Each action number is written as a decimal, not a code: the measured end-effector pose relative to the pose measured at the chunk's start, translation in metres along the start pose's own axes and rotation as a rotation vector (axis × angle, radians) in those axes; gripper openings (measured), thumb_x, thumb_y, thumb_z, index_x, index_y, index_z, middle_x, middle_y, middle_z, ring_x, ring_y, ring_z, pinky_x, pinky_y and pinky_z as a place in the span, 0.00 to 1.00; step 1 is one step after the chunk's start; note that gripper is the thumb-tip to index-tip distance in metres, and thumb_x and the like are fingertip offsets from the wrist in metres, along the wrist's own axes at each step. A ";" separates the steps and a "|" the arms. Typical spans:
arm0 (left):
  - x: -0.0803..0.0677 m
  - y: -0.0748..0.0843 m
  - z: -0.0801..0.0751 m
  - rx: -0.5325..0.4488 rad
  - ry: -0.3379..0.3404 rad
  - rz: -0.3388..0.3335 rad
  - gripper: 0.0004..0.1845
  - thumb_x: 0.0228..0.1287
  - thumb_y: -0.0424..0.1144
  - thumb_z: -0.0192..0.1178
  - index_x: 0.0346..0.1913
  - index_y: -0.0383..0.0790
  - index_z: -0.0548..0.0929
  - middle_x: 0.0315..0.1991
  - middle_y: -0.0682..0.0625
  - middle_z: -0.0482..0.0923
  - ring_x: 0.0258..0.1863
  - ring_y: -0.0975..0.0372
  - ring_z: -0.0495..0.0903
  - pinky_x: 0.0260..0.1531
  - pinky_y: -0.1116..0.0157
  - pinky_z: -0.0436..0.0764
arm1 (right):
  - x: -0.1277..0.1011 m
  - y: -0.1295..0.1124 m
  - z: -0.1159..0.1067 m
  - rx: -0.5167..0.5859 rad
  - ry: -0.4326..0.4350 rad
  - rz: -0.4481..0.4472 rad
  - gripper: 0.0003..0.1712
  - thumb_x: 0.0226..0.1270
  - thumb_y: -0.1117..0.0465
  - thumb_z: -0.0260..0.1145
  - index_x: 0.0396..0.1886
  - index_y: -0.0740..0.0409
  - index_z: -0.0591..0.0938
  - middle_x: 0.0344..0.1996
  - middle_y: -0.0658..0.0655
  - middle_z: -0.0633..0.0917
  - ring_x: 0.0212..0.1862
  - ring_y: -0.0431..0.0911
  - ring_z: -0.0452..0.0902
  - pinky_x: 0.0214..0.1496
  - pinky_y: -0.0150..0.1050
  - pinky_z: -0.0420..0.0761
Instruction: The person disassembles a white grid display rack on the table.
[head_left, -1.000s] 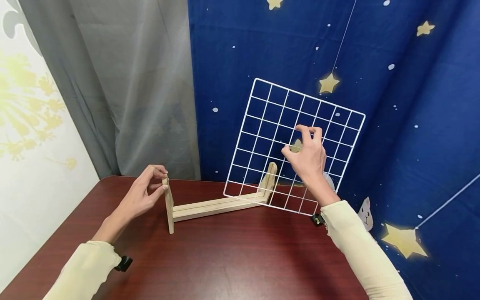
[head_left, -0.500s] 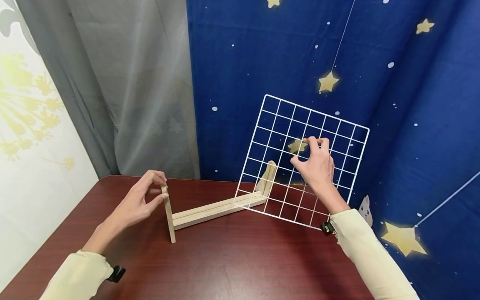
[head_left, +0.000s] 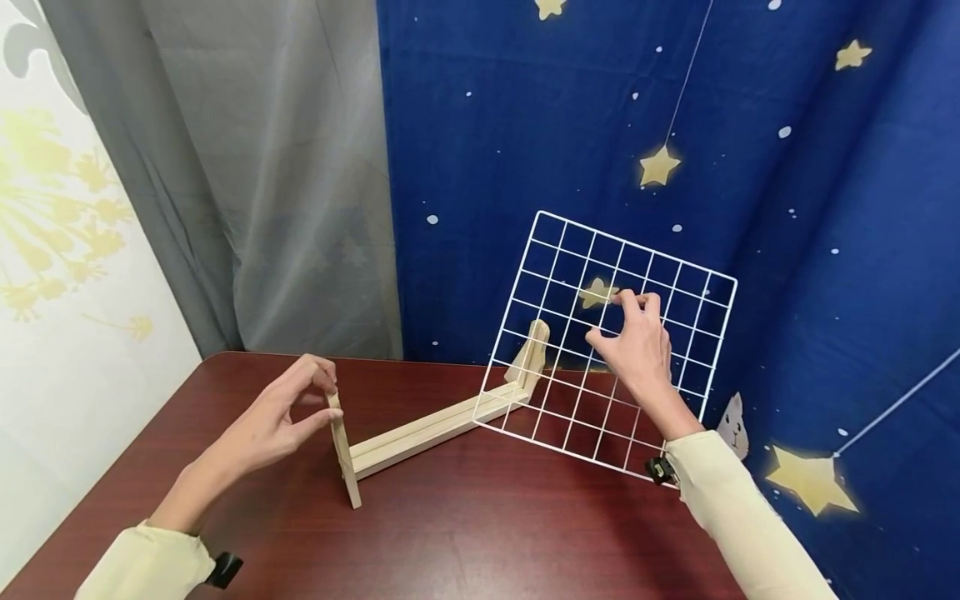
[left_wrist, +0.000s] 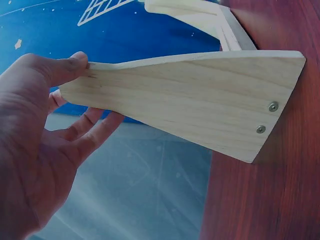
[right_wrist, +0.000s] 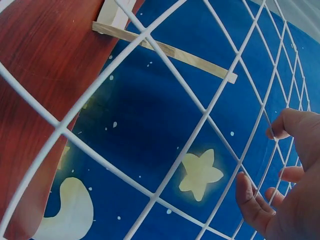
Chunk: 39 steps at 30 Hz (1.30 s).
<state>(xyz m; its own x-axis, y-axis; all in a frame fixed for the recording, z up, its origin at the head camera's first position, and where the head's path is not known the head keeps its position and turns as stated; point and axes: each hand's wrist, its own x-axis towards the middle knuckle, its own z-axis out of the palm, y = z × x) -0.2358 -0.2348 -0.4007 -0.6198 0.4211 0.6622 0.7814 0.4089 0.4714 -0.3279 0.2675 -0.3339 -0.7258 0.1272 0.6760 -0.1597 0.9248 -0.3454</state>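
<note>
My left hand point(head_left: 277, 417) pinches the tip of the near-left end board of a pale wooden stand point(head_left: 435, 429), thumb on one side and fingers on the other. In the left wrist view this end board point(left_wrist: 190, 100) is tapered, with two screws by its wide end. A second end board point(head_left: 534, 354) rises at the stand's far right. My right hand point(head_left: 637, 350) holds a white wire grid point(head_left: 512, 298) with curled fingers near its middle. The grid is tilted in front of the far end board, its lower left corner overlapping the bar in the head view.
The stand is on a dark red table point(head_left: 450, 542). Behind it hang a grey curtain point(head_left: 315, 208) and a blue star-patterned curtain point(head_left: 465, 167). A white patterned panel point(head_left: 60, 292) is at the left.
The grid has come down and slightly right with my right hand. The stand's left end has swung toward me with my left hand, while its far end has barely moved.
</note>
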 end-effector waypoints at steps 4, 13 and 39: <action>-0.002 0.007 0.001 0.008 -0.016 0.007 0.19 0.48 0.26 0.72 0.39 0.43 0.74 0.48 0.54 0.70 0.46 0.65 0.74 0.39 0.71 0.84 | -0.004 0.002 0.001 0.005 -0.023 0.020 0.33 0.41 0.46 0.72 0.52 0.42 0.75 0.53 0.55 0.71 0.27 0.56 0.73 0.21 0.46 0.71; -0.005 0.035 0.001 0.047 -0.072 -0.002 0.19 0.49 0.32 0.73 0.38 0.49 0.74 0.42 0.57 0.70 0.37 0.72 0.78 0.38 0.74 0.82 | -0.008 0.008 0.005 0.006 -0.062 0.035 0.34 0.43 0.44 0.72 0.55 0.41 0.75 0.54 0.53 0.70 0.28 0.55 0.74 0.21 0.43 0.71; -0.017 0.096 0.003 0.281 -0.137 -0.014 0.19 0.46 0.49 0.75 0.34 0.60 0.73 0.35 0.69 0.65 0.30 0.80 0.73 0.32 0.86 0.68 | -0.031 0.015 0.016 0.000 -0.312 0.011 0.35 0.41 0.45 0.73 0.52 0.43 0.74 0.51 0.57 0.71 0.31 0.54 0.72 0.21 0.39 0.67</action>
<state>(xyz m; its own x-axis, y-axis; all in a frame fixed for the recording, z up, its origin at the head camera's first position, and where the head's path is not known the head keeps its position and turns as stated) -0.1507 -0.2005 -0.3681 -0.6495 0.5111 0.5629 0.7338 0.6153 0.2881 -0.3187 0.2719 -0.3710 -0.8979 0.0211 0.4397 -0.1504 0.9240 -0.3515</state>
